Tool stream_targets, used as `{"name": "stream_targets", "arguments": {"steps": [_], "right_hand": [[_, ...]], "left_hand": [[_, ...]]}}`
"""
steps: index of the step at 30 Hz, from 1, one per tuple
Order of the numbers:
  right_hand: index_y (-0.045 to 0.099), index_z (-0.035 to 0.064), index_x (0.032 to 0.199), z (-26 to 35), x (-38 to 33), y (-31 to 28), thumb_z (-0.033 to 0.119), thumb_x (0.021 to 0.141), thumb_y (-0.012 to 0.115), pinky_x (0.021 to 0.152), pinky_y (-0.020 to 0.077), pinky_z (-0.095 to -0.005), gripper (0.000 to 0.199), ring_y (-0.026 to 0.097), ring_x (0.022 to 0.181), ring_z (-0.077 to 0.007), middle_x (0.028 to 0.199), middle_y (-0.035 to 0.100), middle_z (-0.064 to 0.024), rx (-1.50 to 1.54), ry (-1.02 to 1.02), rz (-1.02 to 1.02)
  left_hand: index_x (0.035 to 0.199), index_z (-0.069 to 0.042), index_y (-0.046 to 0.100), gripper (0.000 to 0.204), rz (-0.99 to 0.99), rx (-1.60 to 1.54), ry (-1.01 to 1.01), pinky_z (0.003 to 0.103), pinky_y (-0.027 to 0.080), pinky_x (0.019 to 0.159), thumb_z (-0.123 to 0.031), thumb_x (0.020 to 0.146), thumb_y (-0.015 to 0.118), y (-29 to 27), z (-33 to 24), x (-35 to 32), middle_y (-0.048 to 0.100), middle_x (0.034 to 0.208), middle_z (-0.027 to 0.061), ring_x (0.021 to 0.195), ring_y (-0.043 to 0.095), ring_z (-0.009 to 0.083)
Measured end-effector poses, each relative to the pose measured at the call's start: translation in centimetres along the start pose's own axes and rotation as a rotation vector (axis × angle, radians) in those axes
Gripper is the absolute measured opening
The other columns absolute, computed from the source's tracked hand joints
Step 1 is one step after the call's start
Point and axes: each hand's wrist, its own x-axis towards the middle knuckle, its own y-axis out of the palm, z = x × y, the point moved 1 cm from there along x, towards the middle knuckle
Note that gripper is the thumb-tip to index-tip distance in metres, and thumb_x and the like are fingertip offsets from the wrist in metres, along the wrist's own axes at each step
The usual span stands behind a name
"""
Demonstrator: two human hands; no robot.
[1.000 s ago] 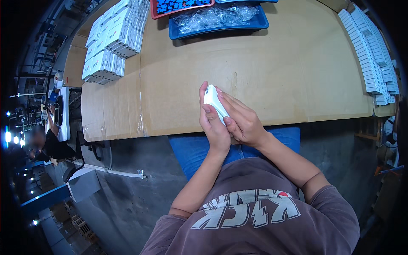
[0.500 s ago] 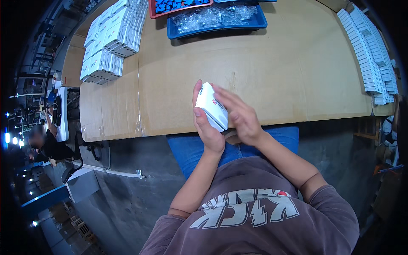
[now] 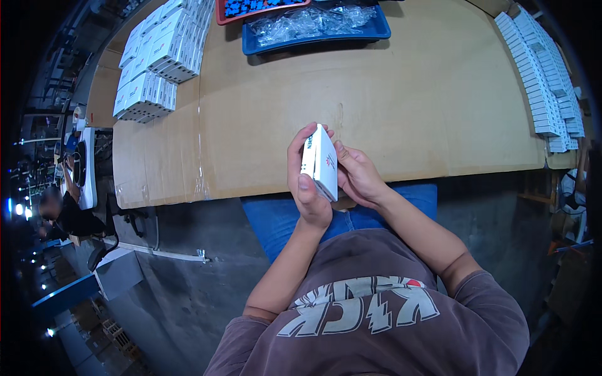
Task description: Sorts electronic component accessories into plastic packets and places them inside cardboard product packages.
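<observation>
box [image 3: 320, 161] now upright, trays [image 3: 316, 26] beyond

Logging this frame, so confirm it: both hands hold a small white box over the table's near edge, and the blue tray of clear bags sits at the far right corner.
Not quite. In the head view both hands do hold the white box over the table's near edge, but the blue tray sits at the far edge's middle, not the right corner.

box [image 3: 321, 164]: smooth white card | table [image 3: 414, 113]: matt brown cardboard | tray [image 3: 316, 39]: blue plastic
</observation>
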Motion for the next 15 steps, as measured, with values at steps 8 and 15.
{"name": "stream_targets", "arguments": {"steps": [8,15], "right_hand": [[0.055,0.0024,0.132,2.7,-0.9,1.1,0.038,0.111,0.050,0.084,0.0579,-0.0362,0.042,0.066,0.104,-0.0134,0.111,0.068,-0.0099,-0.194,0.006,-0.122],[0.047,-0.0052,0.145,2.2,-2.3,4.2,0.024,0.104,0.064,0.100,0.0508,-0.0317,0.053,0.061,0.123,-0.0174,0.133,0.062,-0.0139,-0.420,-0.183,-0.084]], "left_hand": [[0.158,0.003,0.026,0.097,0.048,0.345,0.043,0.045,0.035,0.116,-0.063,0.092,0.052,0.0,-0.3,0.1,0.049,0.148,0.0240,0.136,0.048,0.0328],[0.152,0.008,0.038,0.095,0.074,0.516,0.208,0.044,0.041,0.109,-0.065,0.092,0.045,-1.1,1.2,0.6,0.051,0.137,0.0227,0.127,0.054,0.0311]]}}
